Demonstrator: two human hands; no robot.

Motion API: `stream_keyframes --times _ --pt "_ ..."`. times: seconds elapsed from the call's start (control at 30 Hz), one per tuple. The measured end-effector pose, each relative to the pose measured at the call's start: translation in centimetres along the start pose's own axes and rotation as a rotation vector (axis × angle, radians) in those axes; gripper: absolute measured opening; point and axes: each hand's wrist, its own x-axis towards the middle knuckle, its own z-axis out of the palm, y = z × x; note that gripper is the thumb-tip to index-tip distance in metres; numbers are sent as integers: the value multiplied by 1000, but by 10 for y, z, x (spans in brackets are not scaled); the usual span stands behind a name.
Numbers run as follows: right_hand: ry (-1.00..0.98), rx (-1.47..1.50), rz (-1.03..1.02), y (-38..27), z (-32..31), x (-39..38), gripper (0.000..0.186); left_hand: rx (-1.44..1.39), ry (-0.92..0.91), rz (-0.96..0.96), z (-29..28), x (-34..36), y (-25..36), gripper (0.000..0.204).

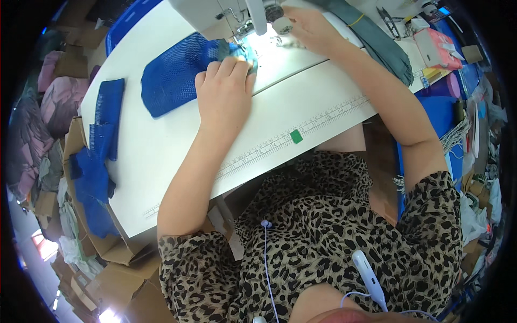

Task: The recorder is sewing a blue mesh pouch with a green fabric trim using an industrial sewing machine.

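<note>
A piece of blue mesh fabric [171,75] lies on the white sewing table, its right end under the lit needle area of a white sewing machine [207,12]. My left hand [225,94] has its fingers bent and pressed together on the fabric's edge, close to the presser foot [239,40]. To the right of the needle, my right hand [315,33] reaches beside the machine head, near a round knob [282,25]. Its fingertips are partly hidden by the machine and washed out by the lamp, so anything in them cannot be made out.
More blue mesh pieces [99,161] hang over the table's left edge above a cardboard box [116,250]. A printed ruler strip with a green mark [296,136] runs along the front edge. Dark green fabric [377,46], thread snips [389,24] and a pink-and-white box [437,48] lie at the right.
</note>
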Motion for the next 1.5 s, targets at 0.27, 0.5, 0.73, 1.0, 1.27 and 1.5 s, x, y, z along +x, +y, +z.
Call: stream_keyframes --times 0.27,0.5,0.73,1.0,1.27,1.5 --pt "-250 -472 -287 -13 -6 -6 10 -150 -210 -47 -55 -58 -20 10" --pt "-305 25 -452 -90 61 -33 28 -880 -198 -519 -127 -71 -19 9" --pt "-443 276 -128 -137 40 -11 31 -1685 -113 -739 -174 -44 -50 12" --pt "-470 501 77 -118 41 2 16 -1861 -287 -812 -135 -44 -67 12" --pt "-468 545 179 -102 46 -2 15 -1453 -331 -760 -113 -37 -56 21" --pt "-456 472 187 -98 51 -14 16 -1409 -365 -707 -94 -41 -46 15"
